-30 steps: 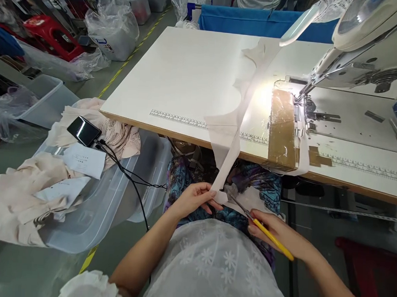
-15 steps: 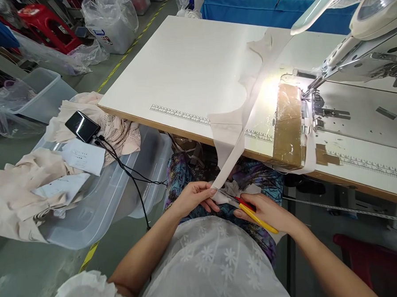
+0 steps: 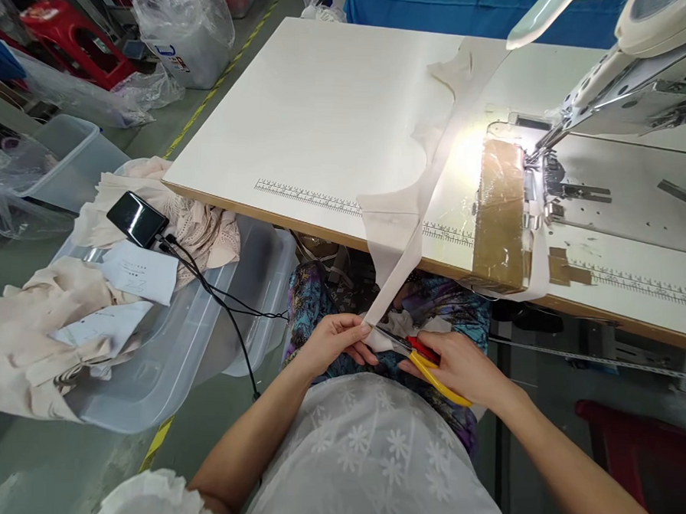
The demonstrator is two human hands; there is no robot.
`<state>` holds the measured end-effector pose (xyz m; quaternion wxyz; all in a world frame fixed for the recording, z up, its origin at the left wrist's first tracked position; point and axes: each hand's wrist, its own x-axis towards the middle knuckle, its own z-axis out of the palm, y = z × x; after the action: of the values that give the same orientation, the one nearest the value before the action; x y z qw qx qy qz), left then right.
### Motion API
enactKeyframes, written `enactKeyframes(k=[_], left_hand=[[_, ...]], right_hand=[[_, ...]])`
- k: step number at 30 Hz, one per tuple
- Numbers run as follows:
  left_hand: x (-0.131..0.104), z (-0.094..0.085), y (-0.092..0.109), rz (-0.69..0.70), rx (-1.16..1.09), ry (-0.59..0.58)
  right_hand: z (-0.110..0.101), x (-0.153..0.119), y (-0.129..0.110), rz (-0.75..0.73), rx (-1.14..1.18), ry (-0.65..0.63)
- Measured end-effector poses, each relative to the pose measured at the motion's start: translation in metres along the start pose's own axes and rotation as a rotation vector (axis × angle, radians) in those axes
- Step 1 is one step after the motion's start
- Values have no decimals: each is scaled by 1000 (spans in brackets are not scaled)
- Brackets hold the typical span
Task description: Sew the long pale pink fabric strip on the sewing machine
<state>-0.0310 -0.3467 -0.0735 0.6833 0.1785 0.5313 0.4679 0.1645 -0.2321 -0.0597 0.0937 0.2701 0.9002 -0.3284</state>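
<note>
Above my lap, my left hand (image 3: 341, 343) pinches the end of a pale fabric strip (image 3: 396, 279) between thumb and fingers. The strip runs up over the table edge and across the tabletop, joined to wider cut fabric (image 3: 392, 206). In my right hand (image 3: 452, 362) is a pair of scissors (image 3: 437, 381) with yellow and red handles. Their blades point left and reach the fabric close to my left fingertips. Whether the blades are parted is too small to tell. More pale cloth lies on my lap beneath the hands.
A sewing machine (image 3: 557, 122) with a lit lamp stands on the white table (image 3: 321, 110) at right. Left of me, a clear plastic bin (image 3: 152, 389) bears beige garments (image 3: 35, 317), paper slips (image 3: 138, 269) and a black phone-like device (image 3: 136, 219) with cables. A red stool (image 3: 78, 44) stands farther back.
The scissors' handles have swung slightly, their yellow end shifting a little left, with the blades still at the strip. My left hand keeps its pinch. The whole view has shifted slightly.
</note>
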Motion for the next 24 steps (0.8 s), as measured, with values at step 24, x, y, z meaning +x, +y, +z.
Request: enactKeyframes(k=[24], left_hand=[[13, -20, 14, 482, 642, 392]], right_hand=[[3, -12, -1, 2, 87, 79]])
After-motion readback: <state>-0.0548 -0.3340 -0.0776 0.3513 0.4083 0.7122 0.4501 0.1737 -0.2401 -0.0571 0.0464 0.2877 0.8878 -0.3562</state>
